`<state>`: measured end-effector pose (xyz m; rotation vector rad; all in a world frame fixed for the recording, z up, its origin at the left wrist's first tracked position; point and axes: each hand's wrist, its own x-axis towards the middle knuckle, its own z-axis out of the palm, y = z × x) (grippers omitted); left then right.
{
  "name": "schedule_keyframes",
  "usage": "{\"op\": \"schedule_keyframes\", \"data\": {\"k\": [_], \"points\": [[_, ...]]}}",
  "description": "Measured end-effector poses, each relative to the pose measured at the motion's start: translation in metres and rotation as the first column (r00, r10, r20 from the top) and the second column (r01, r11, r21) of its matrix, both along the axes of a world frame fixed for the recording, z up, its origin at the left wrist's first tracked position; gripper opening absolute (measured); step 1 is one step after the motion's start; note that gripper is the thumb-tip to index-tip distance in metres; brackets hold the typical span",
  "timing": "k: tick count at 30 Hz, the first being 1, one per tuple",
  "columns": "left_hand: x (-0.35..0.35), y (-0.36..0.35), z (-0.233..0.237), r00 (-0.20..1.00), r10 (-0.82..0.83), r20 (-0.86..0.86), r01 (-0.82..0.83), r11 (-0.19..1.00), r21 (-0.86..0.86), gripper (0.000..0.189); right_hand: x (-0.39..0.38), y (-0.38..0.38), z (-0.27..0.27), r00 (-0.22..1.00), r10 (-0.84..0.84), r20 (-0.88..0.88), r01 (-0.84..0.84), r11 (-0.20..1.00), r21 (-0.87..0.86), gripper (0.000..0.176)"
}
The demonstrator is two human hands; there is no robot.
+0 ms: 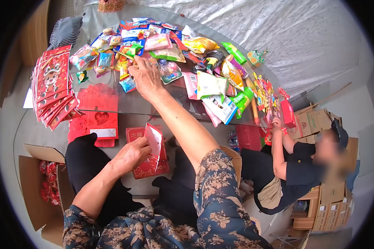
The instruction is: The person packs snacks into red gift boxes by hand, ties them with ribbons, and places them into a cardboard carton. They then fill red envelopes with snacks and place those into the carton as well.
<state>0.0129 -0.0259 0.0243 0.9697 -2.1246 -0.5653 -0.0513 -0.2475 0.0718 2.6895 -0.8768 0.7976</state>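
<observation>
My left hand (131, 155) is closed on the edge of a red paper bag (155, 143), held upright at lap height with its white inside showing. My right hand (146, 79) reaches over the glass table into a heap of wrapped snacks. Its fingers are a little apart, bent down by a small green packet (134, 50) and yellow-orange packets (121, 65). I see nothing gripped in it. Just right of these fingers lies a clear pack of colourful balls (169, 71); a blue packet (128, 84) lies to their lower left.
Printed red bags (53, 83) are stacked at the table's left, near red gift bags (93, 120). An open carton (31, 191) holding red packets stands at lower left. A co-worker (299, 162) at right handles things beside thin candy sticks (265, 93). Red boxes (147, 169) sit below my left hand.
</observation>
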Motion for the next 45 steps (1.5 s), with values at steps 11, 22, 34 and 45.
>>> {"op": "schedule_keyframes", "data": {"k": [11, 22, 34, 45], "points": [[0.001, 0.003, 0.003, 1.000, 0.003, 0.021, -0.003, 1.000, 0.012, 0.011, -0.007, 0.005, 0.000, 0.999, 0.021, -0.050, -0.021, 1.000, -0.001, 0.027], [0.002, 0.002, 0.006, 1.000, -0.002, -0.004, 0.002, 1.000, 0.004, 0.011, -0.002, 0.000, 0.001, 0.979, -0.005, -0.202, -0.012, 0.996, -0.087, 0.025], [0.003, 0.000, -0.004, 1.000, 0.020, 0.001, -0.020, 0.999, -0.025, 0.009, -0.025, 0.008, 0.000, 0.980, 0.092, 0.176, -0.116, 0.985, 0.128, 0.016], [0.005, 0.004, -0.008, 0.994, -0.012, 0.106, 0.016, 0.999, -0.033, 0.010, -0.095, 0.098, 0.030, 0.613, -0.540, 0.577, -0.475, 0.333, 0.815, 0.028]]}}
